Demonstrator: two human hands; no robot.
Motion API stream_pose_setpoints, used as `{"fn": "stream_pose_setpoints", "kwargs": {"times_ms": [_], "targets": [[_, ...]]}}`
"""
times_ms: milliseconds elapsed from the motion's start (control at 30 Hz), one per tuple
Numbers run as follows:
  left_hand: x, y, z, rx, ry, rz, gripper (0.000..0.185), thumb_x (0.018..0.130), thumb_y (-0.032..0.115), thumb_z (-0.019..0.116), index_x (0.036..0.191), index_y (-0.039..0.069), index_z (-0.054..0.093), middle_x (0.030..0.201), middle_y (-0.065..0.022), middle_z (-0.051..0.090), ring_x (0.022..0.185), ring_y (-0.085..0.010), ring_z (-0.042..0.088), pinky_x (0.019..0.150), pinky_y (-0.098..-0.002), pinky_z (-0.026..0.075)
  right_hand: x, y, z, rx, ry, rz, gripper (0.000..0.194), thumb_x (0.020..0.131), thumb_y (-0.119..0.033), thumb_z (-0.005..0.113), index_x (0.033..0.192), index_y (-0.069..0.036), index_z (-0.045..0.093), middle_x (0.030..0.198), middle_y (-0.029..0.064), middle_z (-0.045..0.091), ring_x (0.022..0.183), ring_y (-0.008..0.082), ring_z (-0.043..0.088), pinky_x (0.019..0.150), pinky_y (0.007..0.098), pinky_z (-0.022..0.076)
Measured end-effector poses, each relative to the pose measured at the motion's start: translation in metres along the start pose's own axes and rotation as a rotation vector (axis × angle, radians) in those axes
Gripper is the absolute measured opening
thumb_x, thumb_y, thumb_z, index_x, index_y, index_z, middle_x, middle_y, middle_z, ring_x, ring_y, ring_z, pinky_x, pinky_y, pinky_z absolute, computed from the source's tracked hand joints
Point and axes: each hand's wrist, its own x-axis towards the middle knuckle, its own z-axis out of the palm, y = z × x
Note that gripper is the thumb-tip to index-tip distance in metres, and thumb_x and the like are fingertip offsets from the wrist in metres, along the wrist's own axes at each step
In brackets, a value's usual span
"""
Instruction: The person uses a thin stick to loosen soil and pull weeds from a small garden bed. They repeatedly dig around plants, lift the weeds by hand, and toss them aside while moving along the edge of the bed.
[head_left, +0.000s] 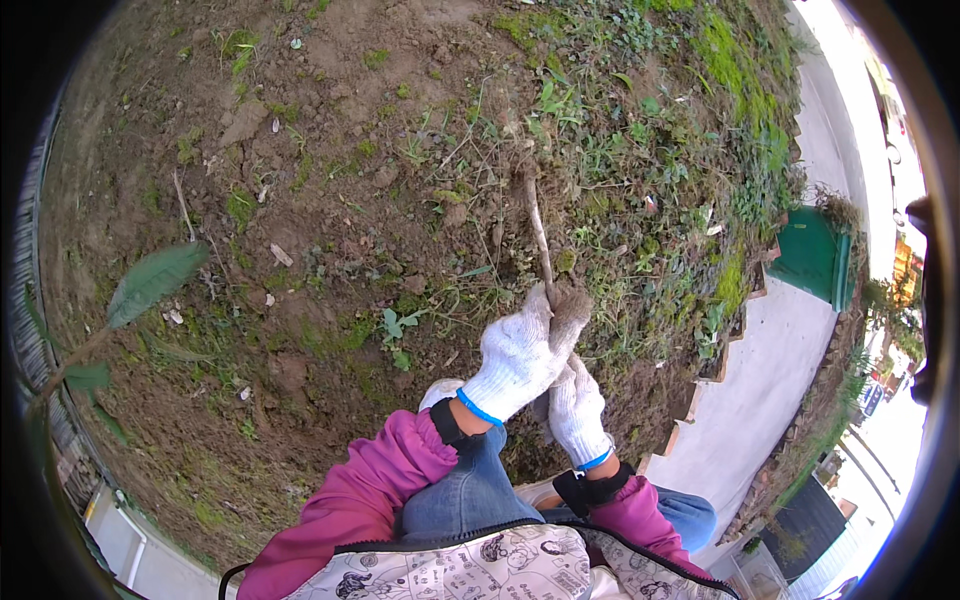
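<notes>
My left hand, in a white knit work glove with a blue cuff edge and a soiled finger side, is closed around a thin wooden handle. The handle runs away from me to the ground, where its far end is blurred among soil and weeds, so I cannot tell the tool's head. Just below and right of it, my right hand wears a matching glove and is curled in line with the handle. The near end of the handle is hidden by the gloves. Low weeds and bare soil surround the far end.
A pale concrete ledge with a jagged brick edge borders the soil on the right. A green container stands there. At left, a leafy branch hangs close to the camera. My jeans-clad knee is below the hands.
</notes>
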Motion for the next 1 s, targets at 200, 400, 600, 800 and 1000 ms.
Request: {"fn": "stream_pose_setpoints", "kwargs": {"times_ms": [200,400,600,800,1000], "targets": [[-0.032,-0.049,0.028,-0.032,-0.325,-0.397,0.069,0.106,0.06,0.052,0.139,-0.001,0.06,0.103,-0.031,0.075,0.099,-0.0496,0.072,0.084,-0.0573,0.058,-0.026,0.007,0.034,-0.227,-0.01,0.019,0.06,0.11,-0.059,0.046,0.127,-0.005,0.067,0.099,0.0221,0.077,0.093,0.0425,0.076,0.086,0.0505,0.0597],[-0.056,-0.029,0.009,-0.317,-0.507,-0.482,0.07,0.106,0.062,0.051,0.135,-0.002,0.063,0.105,-0.0266,0.077,0.103,-0.0447,0.074,0.086,-0.0521,0.058,-0.066,0.01,0.002,0.348,-0.302,0.385,0.052,0.11,-0.056,0.052,0.124,-0.009,0.07,0.072,0.0044,0.068,0.052,0.0128,0.06,0.047,0.0311,0.0472],[-0.052,0.005,-0.015,-0.164,-0.167,0.187,0.052,0.108,0.046,0.057,0.135,0.002,0.06,0.09,-0.0235,0.074,0.082,-0.0449,0.074,0.071,-0.0562,0.059,-0.074,-0.02,-0.033,0.126,-0.103,0.037,0.039,0.109,-0.046,0.057,0.109,-0.008,0.068,0.067,0.004,0.066,0.055,0.0151,0.065,0.051,0.0329,0.0515],[-0.035,-0.002,0.012,-0.116,-0.459,-0.309,0.069,0.109,0.062,0.043,0.128,0.001,0.066,0.101,-0.0267,0.076,0.101,-0.0459,0.074,0.088,-0.0552,0.058,-0.058,0.014,-0.004,0.3,-0.115,0.241,0.048,0.111,-0.053,0.052,0.116,-0.008,0.068,0.07,0.0075,0.068,0.056,0.0184,0.067,0.054,0.0355,0.053],[-0.074,-0.027,0.023,-0.079,-0.684,-0.163,0.064,0.11,0.058,0.041,0.142,0.006,0.061,0.111,-0.028,0.075,0.108,-0.0477,0.071,0.091,-0.0573,0.056,-0.075,0.064,0.003,0.114,-0.174,0.343,0.048,0.11,-0.053,0.051,0.118,-0.009,0.068,0.075,0.0075,0.072,0.059,0.021,0.071,0.056,0.0374,0.0553]]}}
